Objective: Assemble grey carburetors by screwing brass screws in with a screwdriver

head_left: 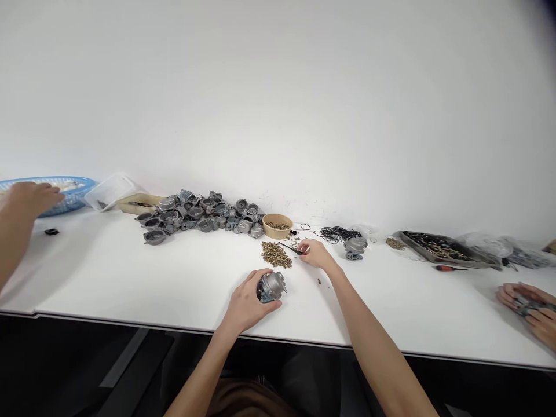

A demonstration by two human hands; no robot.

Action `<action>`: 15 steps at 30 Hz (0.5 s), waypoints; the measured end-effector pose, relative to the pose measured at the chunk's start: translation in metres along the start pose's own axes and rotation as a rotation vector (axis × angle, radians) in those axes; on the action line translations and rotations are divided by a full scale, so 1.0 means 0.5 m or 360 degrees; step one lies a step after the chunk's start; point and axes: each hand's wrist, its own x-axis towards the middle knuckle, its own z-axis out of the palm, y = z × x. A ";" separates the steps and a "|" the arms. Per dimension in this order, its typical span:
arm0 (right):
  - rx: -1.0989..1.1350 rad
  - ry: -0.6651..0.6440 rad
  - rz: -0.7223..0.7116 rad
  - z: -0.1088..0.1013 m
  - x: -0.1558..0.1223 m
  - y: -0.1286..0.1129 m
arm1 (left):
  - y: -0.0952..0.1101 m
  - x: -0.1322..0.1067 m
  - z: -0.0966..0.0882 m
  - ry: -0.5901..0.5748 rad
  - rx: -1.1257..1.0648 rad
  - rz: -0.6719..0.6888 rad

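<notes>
Near the front of the table, my left hand (247, 301) is wrapped round a grey metal carburetor (274, 286), which sits tilted against the palm. Farther forward, the fingers of my right hand (313, 255) are closed on a thin black screwdriver (288, 248). Its shaft points left and away, over the edge of a pile of small brass jets (275, 255). Just beyond stands a round tan bowl (278, 233) with more small brass parts inside. A second carburetor (355, 248) stands to the right of my right hand.
Many carburetor bodies (204, 213) are heaped along the wall at left. Black rubber rings (339, 234) lie at the back. Right of them are a metal tray (434, 255) and a red screwdriver (445, 268). Other people's hands (32, 200) (532, 310) are at both sides.
</notes>
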 end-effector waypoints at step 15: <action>-0.0375 -0.0196 0.0210 0.035 -0.017 -0.071 | -0.007 0.000 0.004 0.0012 0.0022 0.0031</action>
